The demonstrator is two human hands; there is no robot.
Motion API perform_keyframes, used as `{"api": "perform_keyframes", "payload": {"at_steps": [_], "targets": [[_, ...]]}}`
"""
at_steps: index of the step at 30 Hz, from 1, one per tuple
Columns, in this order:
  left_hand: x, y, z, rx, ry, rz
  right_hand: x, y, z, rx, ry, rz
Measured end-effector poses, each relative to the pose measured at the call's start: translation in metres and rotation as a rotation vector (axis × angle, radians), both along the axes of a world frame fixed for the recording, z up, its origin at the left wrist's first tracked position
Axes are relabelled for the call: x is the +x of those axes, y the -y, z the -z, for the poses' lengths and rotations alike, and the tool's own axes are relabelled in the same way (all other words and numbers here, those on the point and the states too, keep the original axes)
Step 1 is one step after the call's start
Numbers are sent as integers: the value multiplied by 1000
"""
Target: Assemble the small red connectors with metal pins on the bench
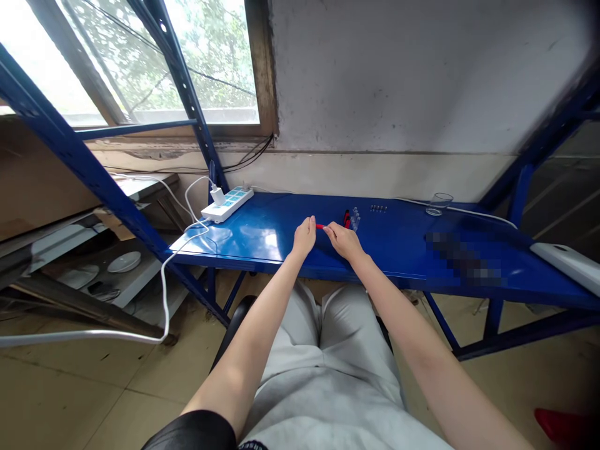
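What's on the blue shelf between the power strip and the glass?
In the head view, between the power strip and the glass: both hands holding a red piece, plus small parts.

A white power strip (227,204) lies at the far left corner of the blue desk (403,247), with a white charger (217,195) plugged into it and a white cable (164,281) looping off the desk's edge down toward the tiled floor (84,400). A clear glass (439,204) stands near the wall at the far right. A row of small dark pieces (379,208) lies just left of it. A white flat object (569,262) rests at the desk's right end. White dishes (124,261) sit on a low shelf at left, below the window (206,69).
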State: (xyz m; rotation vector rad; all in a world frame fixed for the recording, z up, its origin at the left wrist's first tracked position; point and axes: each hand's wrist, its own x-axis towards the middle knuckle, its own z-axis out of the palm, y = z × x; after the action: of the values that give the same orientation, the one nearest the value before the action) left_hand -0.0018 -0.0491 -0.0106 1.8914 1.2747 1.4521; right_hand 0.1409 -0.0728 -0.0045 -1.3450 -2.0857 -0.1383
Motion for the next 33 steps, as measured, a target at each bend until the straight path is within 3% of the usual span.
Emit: {"api": "perform_keyframes", "payload": {"at_steps": [7,14,24,33], "targets": [[-1,1,-1,15,33,52,0,-2,3,16,-24,-3],[-2,1,-3,-19,78,-22,1,1,0,31,-115,-58],[-4,2,-4,-12,99,-86,2,2,0,71,-103,-10],[-3,2,-4,-19,94,1,3,-4,5,91,-83,-20]]}}
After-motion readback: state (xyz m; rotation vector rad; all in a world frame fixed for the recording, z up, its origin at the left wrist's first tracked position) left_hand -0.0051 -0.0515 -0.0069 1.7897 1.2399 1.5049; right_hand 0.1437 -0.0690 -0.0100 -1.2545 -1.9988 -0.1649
